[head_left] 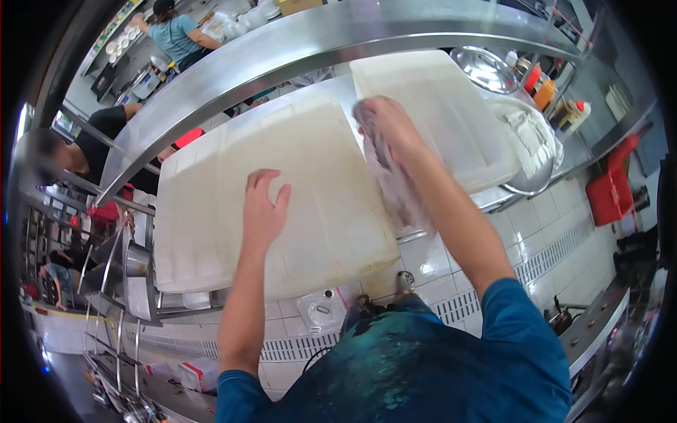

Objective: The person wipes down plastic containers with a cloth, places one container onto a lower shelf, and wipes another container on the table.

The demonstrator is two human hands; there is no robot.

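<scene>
Cloth (398, 187) | right hand (390, 127) gripping it | left hand (265, 210) open | nearer metal bowl (534, 185): white towel (530, 135) inside (rumpled)

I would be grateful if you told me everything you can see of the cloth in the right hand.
The cloth looks greyish with a pinkish-brown tinge, soft and rumpled. Its upper end is bunched in the right hand; the rest trails toward the person between the larger whitish board and the smaller one. Its lower part is blurred, so its exact edge cannot be told.
</scene>
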